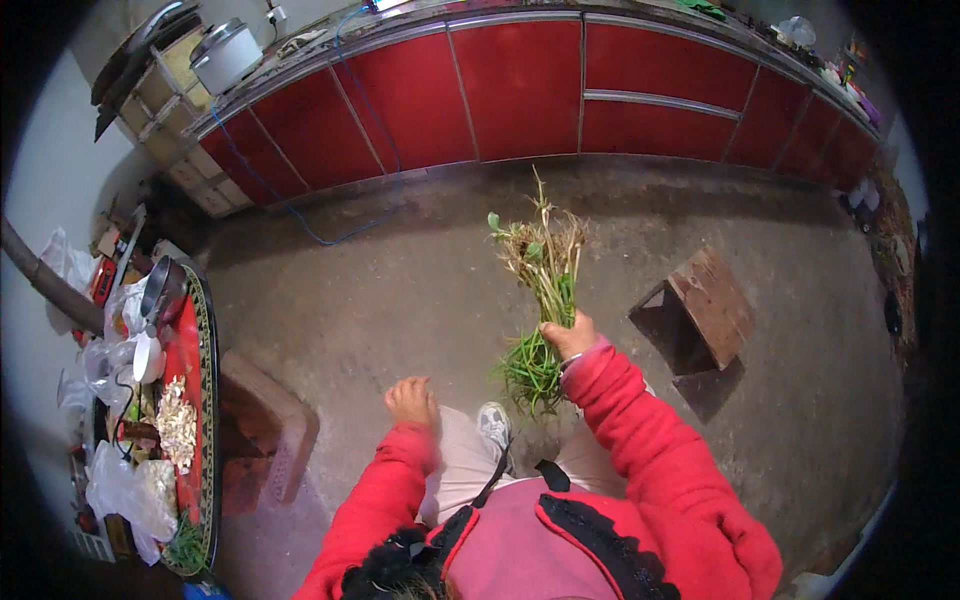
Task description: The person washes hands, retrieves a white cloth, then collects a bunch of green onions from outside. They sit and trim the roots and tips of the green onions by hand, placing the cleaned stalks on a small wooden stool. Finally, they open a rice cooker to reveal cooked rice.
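Note:
My right hand (570, 335) is closed around the middle of a bunch of leafy greens (545, 270), held out in front of me above the floor. Pale stems and tangled roots point away from me, and the thin green tops hang down near my knees. A couple of small round leaves stick out on the left of the roots. My left hand (411, 402) is over my left knee with nothing in it. Its fingers look stretched forward and slightly apart, away from the greens.
A wooden stool (712, 305) stands on the concrete floor (330, 290) to the right. At left is a red table (190, 340) with bags, a pan and pale chopped pieces. Red cabinets (515, 90) line the far side; a blue cable (335, 242) trails down to the floor.

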A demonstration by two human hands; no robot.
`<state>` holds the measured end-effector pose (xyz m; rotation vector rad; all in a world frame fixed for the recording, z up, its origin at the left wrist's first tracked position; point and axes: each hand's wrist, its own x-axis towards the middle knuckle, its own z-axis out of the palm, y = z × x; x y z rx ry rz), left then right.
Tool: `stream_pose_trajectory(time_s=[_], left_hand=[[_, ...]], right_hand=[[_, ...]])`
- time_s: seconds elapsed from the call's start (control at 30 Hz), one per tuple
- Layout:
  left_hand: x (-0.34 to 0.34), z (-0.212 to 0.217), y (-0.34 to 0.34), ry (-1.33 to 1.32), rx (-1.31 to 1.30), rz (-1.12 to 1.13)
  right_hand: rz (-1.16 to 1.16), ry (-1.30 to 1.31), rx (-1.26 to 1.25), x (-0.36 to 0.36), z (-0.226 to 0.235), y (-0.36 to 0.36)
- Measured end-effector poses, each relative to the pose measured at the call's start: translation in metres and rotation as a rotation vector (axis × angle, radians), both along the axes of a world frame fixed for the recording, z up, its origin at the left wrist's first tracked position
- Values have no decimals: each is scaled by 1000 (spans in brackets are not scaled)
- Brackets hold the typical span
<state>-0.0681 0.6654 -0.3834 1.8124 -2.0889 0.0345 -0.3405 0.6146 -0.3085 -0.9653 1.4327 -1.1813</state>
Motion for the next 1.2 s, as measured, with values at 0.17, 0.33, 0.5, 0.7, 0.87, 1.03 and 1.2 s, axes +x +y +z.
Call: stream_pose_trajectory(time_s=[0.17,0.33,0.5,0.7,0.87,1.03,1.2], left_hand=[[-3,23,-17,54,-179,-72],[-14,5,-25,165,-116,-142],[21,-36,-16,102,221,138],[49,-55,-9,226,167,255],[54,-52,-4,263,137,324],[51,-45,-3,219,88,323],[43,-35,2,181,-29,310]], right_hand=[[3,75,-5,8,-1,-5],[81,82,37,14,-10,-14],[95,57,84,46,-26,-36],[217,171,115,92,-33,-57],[311,111,94,116,-24,-61],[325,127,60,114,-6,-55],[331,56,-3,99,0,-51]])
